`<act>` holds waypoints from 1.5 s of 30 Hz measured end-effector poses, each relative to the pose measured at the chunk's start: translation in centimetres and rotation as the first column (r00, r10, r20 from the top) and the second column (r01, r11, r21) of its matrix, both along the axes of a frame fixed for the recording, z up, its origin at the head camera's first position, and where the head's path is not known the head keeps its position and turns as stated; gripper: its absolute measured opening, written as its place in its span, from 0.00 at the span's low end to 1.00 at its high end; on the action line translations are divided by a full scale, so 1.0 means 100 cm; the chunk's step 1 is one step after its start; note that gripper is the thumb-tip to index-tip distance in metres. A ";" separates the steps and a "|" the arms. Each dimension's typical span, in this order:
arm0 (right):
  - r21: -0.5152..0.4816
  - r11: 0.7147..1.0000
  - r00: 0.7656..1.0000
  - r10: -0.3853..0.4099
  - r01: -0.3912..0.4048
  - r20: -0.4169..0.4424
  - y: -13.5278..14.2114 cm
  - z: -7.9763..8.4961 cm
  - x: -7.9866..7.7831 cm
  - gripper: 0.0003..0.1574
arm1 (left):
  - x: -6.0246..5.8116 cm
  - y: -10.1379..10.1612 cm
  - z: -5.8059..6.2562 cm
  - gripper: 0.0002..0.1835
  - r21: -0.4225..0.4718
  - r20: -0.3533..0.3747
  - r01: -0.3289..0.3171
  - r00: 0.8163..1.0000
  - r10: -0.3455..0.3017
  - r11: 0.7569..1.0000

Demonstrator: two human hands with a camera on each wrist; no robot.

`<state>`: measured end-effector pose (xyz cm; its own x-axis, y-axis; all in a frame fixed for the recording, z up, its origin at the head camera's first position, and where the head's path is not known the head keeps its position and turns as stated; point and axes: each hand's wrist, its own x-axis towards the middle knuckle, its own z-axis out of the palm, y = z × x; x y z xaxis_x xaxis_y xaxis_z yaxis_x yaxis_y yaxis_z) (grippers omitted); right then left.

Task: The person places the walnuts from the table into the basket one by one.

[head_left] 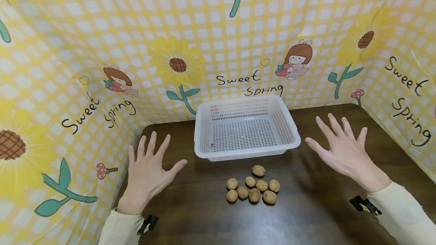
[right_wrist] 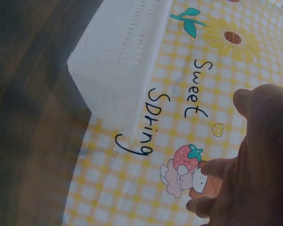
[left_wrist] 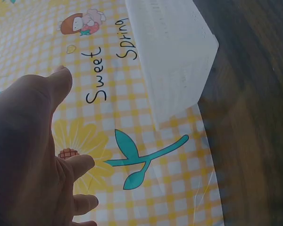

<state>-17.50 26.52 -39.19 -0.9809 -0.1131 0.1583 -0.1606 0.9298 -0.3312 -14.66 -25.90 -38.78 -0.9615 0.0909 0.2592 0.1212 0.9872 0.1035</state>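
Observation:
In the head view a white plastic basket point(head_left: 245, 154) with slotted walls stands at the back of the table. In front of it several walnuts point(head_left: 254, 195) lie in a loose cluster, with one walnut point(head_left: 258, 171) a little nearer the basket. My left hand point(head_left: 146, 177) is spread over the table's left side, holding nothing. On the right, my right hand point(head_left: 344, 154) is spread too, its thumb toward the basket's right end. Both wrist views show the basket point(left_wrist: 179, 70) beyond the fingers, apart from them. The walnuts do not appear in either wrist view.
The dark wooden table point(head_left: 190, 214) backs onto a yellow checked cloth point(head_left: 218, 41) printed with flowers and lettering. The same cloth hangs along the left and right sides. Black clips point(head_left: 365, 205) sit on the sleeves near both wrists.

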 end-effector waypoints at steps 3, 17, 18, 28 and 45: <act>-0.004 1.000 1.000 0.001 -0.001 0.005 -0.001 -0.003 0.000 0.55 | -0.002 0.002 -0.002 0.53 0.019 0.012 0.015 1.000 -0.015 1.000; -0.085 0.996 0.999 0.036 -0.037 -0.017 -0.001 -0.005 0.000 0.55 | -0.006 0.006 -0.008 0.48 0.204 0.095 0.095 0.989 -0.116 0.974; -0.107 0.993 0.999 0.045 -0.048 -0.030 -0.002 -0.006 0.001 0.55 | -0.007 0.006 -0.009 0.46 0.263 0.108 0.113 0.983 -0.145 0.958; -0.291 0.934 0.916 0.079 -0.206 -0.392 -0.023 -0.028 0.011 0.26 | -0.027 0.025 -0.044 0.28 0.666 -0.135 0.278 0.957 -0.255 0.692; -0.663 0.685 0.850 0.508 -0.302 0.138 -0.057 -0.093 0.013 0.23 | -0.042 0.055 -0.076 0.19 0.532 -0.193 0.296 0.955 -0.227 0.793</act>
